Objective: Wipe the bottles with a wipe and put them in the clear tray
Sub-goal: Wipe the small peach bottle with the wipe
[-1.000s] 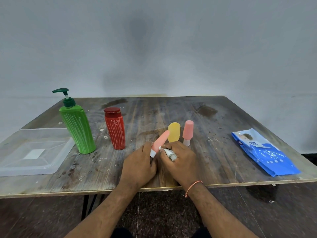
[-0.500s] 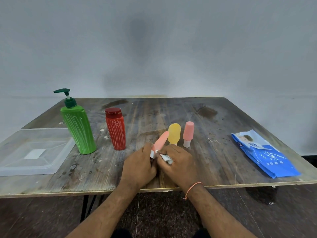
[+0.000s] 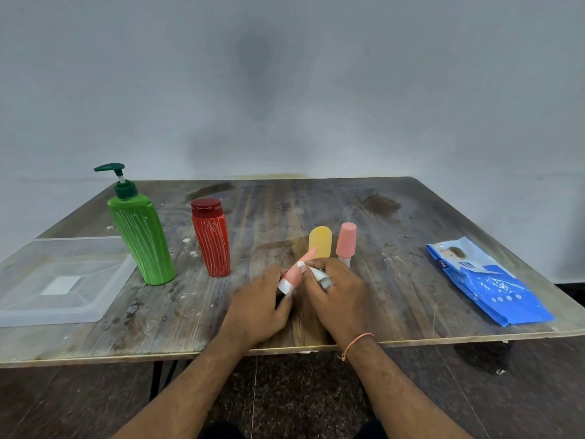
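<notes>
Five bottles remain outside the clear tray [image 3: 63, 280] at nine o'clock. Left hand [image 3: 259, 308] grips the small pink bottle [image 3: 296, 272] at its white cap; right hand [image 3: 335, 296] pinches the wipe [image 3: 316, 274] against it. Light, smooth, likely slippery when damp, so hold the cap end firmly.

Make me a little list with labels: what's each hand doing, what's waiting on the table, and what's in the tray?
left hand: grips small pink bottle near its white cap
right hand: holds white wipe against that bottle
standing, waiting: green pump bottle, red bottle, yellow bottle, second pink bottle
clear tray: no bottles inside
wipes pack: blue, lying on the table's right side
</notes>
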The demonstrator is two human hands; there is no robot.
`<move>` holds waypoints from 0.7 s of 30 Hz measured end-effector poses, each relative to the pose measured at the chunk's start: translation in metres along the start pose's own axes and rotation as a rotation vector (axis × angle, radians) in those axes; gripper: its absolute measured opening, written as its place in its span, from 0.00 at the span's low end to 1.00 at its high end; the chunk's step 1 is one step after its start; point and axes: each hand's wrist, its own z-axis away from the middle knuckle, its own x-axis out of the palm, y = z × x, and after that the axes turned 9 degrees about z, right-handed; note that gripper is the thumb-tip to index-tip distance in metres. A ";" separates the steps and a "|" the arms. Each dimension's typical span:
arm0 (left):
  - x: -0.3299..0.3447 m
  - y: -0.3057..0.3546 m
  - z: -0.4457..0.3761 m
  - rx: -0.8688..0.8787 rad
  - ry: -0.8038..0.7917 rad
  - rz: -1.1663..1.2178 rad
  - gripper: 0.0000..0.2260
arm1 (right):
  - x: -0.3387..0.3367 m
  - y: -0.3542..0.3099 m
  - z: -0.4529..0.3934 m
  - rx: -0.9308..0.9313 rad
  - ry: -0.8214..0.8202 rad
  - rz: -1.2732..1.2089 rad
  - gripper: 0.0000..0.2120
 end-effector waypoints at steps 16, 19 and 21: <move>-0.003 -0.007 -0.010 -0.117 -0.158 0.148 0.12 | -0.002 -0.001 -0.003 0.127 -0.062 0.035 0.03; -0.003 -0.006 -0.009 -0.116 -0.162 0.153 0.12 | -0.005 -0.003 -0.002 0.074 -0.089 0.020 0.03; -0.004 -0.006 -0.009 -0.114 -0.170 0.160 0.14 | -0.006 -0.004 0.000 0.041 -0.096 0.029 0.03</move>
